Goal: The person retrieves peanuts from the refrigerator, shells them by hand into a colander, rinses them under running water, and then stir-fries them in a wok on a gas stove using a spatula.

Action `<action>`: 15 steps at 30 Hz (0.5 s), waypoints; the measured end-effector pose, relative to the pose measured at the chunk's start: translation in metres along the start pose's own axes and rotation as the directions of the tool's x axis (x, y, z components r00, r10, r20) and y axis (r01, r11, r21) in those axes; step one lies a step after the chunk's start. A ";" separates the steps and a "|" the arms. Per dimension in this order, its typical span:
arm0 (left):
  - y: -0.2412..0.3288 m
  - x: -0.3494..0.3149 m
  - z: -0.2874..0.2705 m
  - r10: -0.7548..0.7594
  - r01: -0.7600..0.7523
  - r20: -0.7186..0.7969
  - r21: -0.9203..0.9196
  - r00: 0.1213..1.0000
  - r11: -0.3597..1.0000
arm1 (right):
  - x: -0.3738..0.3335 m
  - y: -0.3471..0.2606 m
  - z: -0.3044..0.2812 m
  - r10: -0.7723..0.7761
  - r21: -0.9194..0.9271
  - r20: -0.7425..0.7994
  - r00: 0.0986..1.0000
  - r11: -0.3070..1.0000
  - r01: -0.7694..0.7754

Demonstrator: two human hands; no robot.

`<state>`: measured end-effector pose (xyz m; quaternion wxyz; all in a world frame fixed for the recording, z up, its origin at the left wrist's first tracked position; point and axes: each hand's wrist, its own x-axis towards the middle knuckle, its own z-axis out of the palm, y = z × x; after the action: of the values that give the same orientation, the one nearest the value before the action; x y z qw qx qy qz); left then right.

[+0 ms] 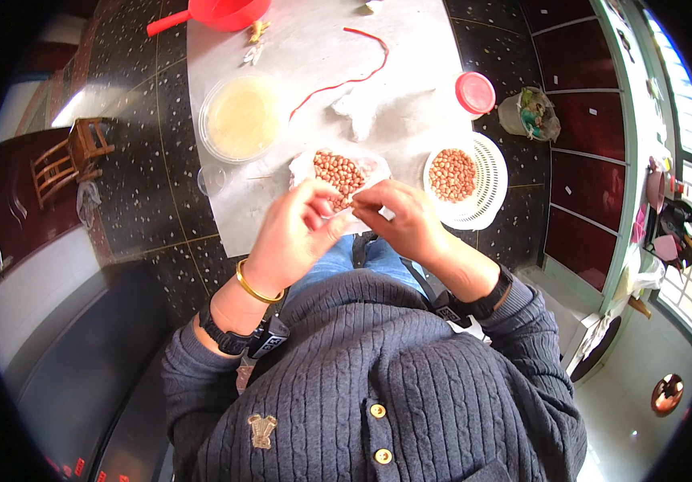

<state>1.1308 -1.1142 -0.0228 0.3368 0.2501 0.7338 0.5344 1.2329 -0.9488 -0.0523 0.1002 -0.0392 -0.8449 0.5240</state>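
Two hands work at a bag of peanuts on a pale table.

The clear bag of peanuts (344, 173) lies mid-table, open. The left hand (296, 229) and right hand (400, 217) meet at its 6 o'clock edge, fingers curled, pinching something too small to tell. At 3 o'clock sits a white basket (486, 189) with more peanuts. At 10 o'clock stands a round tub (243, 120) of yellowish stuff. A red string (358, 68) curls at 12 o'clock.

The hands (354, 221) hide the near edge of the peanut bag (342, 170).
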 end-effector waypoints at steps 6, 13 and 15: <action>0.039 0.016 0.027 -0.206 0.380 0.510 -0.266 0.835 0.886 | -0.017 -0.035 -0.041 -0.077 0.040 -0.127 0.989 0.996 0.083; 0.068 0.019 0.073 0.027 0.032 0.505 -0.108 0.863 0.994 | -0.061 -0.037 -0.075 0.381 0.695 -0.085 0.920 0.685 -0.220; 0.075 0.022 0.086 0.008 0.039 0.526 -0.079 0.851 0.996 | -0.069 -0.035 -0.086 0.396 0.683 -0.088 0.914 0.692 -0.234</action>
<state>1.1830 -1.0228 0.0260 0.5394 0.3657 0.5919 0.4744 1.3198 -0.9005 0.0073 0.1119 -0.2064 -0.5679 0.7889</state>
